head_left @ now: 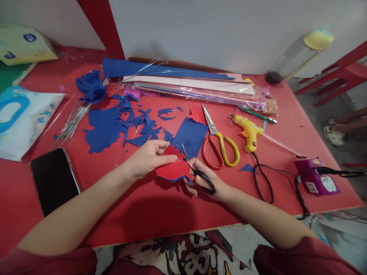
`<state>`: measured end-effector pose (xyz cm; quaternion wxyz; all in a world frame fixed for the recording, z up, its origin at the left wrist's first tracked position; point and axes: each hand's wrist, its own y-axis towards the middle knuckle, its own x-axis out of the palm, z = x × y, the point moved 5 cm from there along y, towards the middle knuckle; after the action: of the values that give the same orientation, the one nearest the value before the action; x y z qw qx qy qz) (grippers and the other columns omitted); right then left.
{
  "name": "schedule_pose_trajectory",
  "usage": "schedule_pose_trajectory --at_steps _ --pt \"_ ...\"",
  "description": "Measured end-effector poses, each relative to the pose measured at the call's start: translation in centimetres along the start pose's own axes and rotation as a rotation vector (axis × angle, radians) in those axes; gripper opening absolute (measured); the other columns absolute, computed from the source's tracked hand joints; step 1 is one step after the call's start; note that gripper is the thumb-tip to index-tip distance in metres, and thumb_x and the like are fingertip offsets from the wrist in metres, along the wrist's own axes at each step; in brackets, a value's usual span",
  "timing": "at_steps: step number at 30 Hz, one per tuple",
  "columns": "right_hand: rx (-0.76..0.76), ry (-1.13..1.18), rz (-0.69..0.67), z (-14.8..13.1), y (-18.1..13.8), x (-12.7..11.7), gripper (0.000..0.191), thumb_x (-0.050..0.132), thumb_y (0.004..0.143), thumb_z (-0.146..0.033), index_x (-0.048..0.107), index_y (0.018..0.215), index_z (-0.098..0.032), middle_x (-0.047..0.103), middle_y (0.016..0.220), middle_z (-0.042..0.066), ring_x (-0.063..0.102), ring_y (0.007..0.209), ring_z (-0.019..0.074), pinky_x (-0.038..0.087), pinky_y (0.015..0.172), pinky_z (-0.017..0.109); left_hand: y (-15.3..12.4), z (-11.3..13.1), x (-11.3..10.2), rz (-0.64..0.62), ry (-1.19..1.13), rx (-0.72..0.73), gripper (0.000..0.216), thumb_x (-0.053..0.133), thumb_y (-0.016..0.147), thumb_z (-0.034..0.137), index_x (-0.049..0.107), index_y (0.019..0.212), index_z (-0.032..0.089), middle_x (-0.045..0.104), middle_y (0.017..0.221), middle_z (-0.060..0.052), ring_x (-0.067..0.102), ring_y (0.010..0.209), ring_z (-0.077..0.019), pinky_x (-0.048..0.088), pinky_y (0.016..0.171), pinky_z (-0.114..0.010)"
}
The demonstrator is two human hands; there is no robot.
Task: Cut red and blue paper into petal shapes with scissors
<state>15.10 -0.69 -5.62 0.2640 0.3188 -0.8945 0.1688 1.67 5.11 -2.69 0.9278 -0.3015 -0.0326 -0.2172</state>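
My left hand (149, 157) pinches a red paper piece (172, 168) with a scalloped top edge, held just above the red table (160, 214). My right hand (205, 183) grips small black-handled scissors (200, 173), fingers through the loops. Their blades point up into the right side of the red paper. A blue layer shows under the red piece's lower edge. A blue paper rectangle (190, 135) lies flat just behind my hands.
Large red-and-yellow scissors (219, 147), a yellow glue gun (249, 133) with a black cord, and a purple power adapter (315, 179) lie to the right. Blue paper scraps (114, 126), blue paper flowers (91, 86), wires and wrapped paper rolls (195, 89) sit behind. A black phone (54, 179) lies left.
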Motion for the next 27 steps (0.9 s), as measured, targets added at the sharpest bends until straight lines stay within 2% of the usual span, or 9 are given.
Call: schedule_pose_trajectory --at_steps 16,27 --pt "0.036 -0.022 0.025 -0.16 -0.01 0.07 0.044 0.063 0.075 -0.053 0.031 0.084 -0.023 0.042 0.065 -0.009 0.040 0.042 0.0035 0.032 0.043 0.019 -0.05 0.02 -0.29 -0.033 0.110 0.058 0.027 0.072 0.064 0.026 0.067 0.085 0.012 0.069 0.065 0.000 0.062 0.055 -0.0108 0.046 0.056 -0.021" --pt "0.066 0.000 0.067 -0.02 0.09 -0.08 0.046 0.066 0.073 -0.052 0.031 0.082 -0.023 0.041 0.060 -0.011 0.036 0.035 0.0019 0.025 0.039 0.017 0.19 0.00 -0.66 -0.044 0.150 0.078 0.023 0.071 0.065 0.028 0.067 0.083 0.014 0.069 0.065 0.000 0.062 0.055 -0.0107 0.046 0.055 -0.020"
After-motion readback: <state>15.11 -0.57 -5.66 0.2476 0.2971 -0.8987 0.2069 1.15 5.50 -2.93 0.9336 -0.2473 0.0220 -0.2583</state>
